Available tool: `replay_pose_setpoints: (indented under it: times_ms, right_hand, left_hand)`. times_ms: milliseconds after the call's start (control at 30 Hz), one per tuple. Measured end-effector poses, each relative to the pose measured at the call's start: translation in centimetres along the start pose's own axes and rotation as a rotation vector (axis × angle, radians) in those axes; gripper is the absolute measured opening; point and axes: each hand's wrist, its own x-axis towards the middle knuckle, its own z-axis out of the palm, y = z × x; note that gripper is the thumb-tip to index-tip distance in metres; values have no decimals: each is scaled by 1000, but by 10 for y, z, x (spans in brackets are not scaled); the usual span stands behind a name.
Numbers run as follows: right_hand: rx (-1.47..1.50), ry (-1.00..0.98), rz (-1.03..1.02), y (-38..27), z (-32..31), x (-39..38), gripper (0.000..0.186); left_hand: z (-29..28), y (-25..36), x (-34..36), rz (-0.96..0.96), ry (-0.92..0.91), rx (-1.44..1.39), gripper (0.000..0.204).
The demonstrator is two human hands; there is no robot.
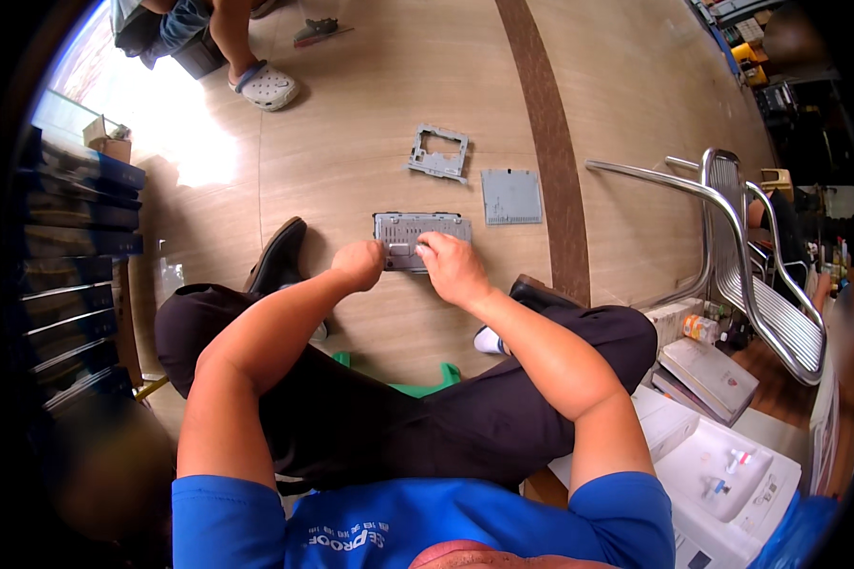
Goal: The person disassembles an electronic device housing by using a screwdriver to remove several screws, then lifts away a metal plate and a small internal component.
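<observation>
A flat grey metal box (425, 228) with rows of slots, like a car stereo or disc drive unit, lies on the floor between my feet. At its left edge my left hand (359, 266) is closed, fingers curled against the corner. My right hand (457, 269) reaches over the box's right side, thumb and forefinger pinched together at its top face. Whatever those fingertips hold is too small to make out. Beyond the box lie a grey open bracket frame (433, 168) and, to its right, a flat grey metal cover plate (511, 197).
Stacked boxes (76, 242) line the left side. A chrome metal chair (731, 237) stands at right, with a white tray (769, 474) and cartons below it. Part of a green stool (427, 385) shows beneath me. Another person's shoe (268, 87) is far left.
</observation>
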Motion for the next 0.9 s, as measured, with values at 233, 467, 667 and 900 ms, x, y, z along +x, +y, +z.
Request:
replay_pose_setpoints:
  times_ms: [233,467,667,900]
  right_hand:
    - [15,28,24,-6,-12,2,20]
    - [9,42,34,-2,-15,-2,20]
    - [91,122,-7,-10,-36,8,20]
    - [629,111,253,-24,-72,36,27]
  left_hand:
    - [-3,0,-1,49,43,-32,22]
    - [-4,8,1,57,34,18,22]
    - [-37,5,9,51,224,-161,23]
    - [-117,52,3,134,331,-725,21]
